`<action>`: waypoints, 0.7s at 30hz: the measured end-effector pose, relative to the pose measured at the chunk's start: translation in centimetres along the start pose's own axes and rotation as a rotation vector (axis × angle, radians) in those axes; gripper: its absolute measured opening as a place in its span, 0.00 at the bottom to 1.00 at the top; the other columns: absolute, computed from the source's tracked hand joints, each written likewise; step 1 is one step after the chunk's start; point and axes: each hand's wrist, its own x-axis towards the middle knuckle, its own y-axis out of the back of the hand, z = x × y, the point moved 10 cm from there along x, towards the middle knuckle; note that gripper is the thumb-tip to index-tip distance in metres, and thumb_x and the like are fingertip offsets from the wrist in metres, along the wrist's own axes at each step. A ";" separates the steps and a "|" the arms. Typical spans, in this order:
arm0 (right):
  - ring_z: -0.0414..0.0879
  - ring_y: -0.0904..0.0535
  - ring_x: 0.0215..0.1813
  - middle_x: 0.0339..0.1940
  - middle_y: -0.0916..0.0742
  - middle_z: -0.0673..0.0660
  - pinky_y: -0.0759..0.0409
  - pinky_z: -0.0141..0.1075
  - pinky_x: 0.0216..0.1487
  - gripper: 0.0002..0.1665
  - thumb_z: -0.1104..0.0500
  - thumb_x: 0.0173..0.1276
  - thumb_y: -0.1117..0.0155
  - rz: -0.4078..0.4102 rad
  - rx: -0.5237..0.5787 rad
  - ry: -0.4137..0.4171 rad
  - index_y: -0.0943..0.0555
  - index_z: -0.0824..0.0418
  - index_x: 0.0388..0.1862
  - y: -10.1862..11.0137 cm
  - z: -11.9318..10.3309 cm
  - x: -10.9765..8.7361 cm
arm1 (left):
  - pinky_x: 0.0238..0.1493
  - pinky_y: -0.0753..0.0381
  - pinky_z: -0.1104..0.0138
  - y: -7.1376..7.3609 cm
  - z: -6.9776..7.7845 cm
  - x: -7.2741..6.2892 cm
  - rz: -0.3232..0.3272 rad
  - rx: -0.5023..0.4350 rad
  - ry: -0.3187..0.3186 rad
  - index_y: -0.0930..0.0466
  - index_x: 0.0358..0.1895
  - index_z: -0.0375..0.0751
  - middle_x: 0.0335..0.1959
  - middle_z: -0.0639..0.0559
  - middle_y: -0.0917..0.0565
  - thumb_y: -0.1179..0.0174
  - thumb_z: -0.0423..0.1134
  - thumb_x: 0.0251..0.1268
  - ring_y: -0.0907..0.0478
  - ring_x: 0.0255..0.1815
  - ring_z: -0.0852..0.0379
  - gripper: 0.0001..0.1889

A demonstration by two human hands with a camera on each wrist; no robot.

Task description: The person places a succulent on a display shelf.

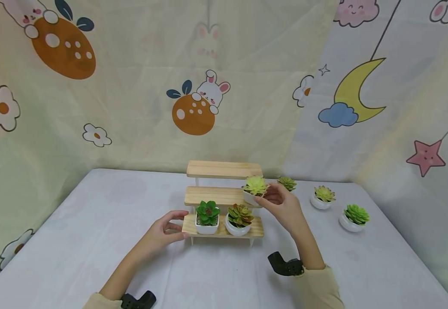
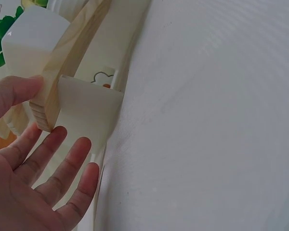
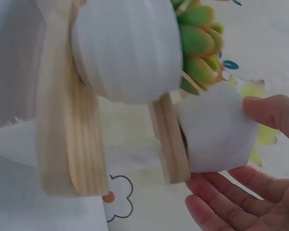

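Observation:
A three-tier wooden display stand [image 1: 224, 195] is on the white table. At its left end, my left hand [image 1: 164, 230] pinches the lowest board [image 2: 62, 72] between thumb and fingertips, the other fingers spread. On the middle board's right end sits a pale green potted succulent [image 1: 255, 186]; my right hand [image 1: 280, 206] grips its white pot [image 3: 219, 130], thumb on one side and fingers on the other. The lowest board bears a dark green succulent [image 1: 207, 216] in a square pot and a reddish-green succulent [image 1: 239, 219] in a round pot.
Right of the stand are a light yellow-green succulent [image 1: 323, 196] and a bright green succulent [image 1: 355, 216], both in white pots. Behind my right hand shows another succulent [image 1: 287, 183], its pot hidden. A cartoon-printed cloth [image 1: 139, 107] hangs behind the table.

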 end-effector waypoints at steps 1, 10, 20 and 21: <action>0.51 0.23 0.55 0.51 0.20 0.60 0.26 0.45 0.55 0.38 0.42 0.56 0.32 -0.002 0.002 0.008 0.31 0.59 0.60 -0.2 -0.1 0.0 | 0.45 0.27 0.62 0.0 0.0 0.0 0.000 0.001 0.000 0.33 0.63 0.41 0.59 0.38 0.30 0.35 0.37 0.54 0.25 0.47 0.51 0.31; 0.51 0.24 0.57 0.50 0.19 0.59 0.34 0.53 0.62 0.31 0.45 0.58 0.33 0.011 0.026 0.084 0.27 0.58 0.56 -1.5 -0.9 0.4 | 0.43 0.26 0.63 0.0 0.3 0.0 -0.002 0.006 -0.004 0.33 0.62 0.41 0.60 0.37 0.30 0.35 0.37 0.54 0.25 0.47 0.50 0.30; 0.51 0.21 0.54 0.50 0.17 0.58 0.28 0.50 0.57 0.32 0.47 0.59 0.33 -0.011 0.006 0.143 0.27 0.58 0.61 -3.4 -2.6 0.3 | 0.45 0.26 0.63 0.0 0.2 0.0 -0.008 -0.010 -0.008 0.33 0.62 0.40 0.59 0.38 0.30 0.34 0.37 0.54 0.25 0.47 0.50 0.30; 0.52 0.21 0.54 0.51 0.17 0.59 0.27 0.49 0.56 0.33 0.48 0.59 0.33 -0.019 0.013 0.146 0.28 0.59 0.61 -3.6 -2.8 0.3 | 0.46 0.26 0.63 0.0 0.2 0.0 -0.007 -0.011 -0.010 0.33 0.62 0.40 0.59 0.37 0.30 0.34 0.37 0.54 0.25 0.47 0.50 0.30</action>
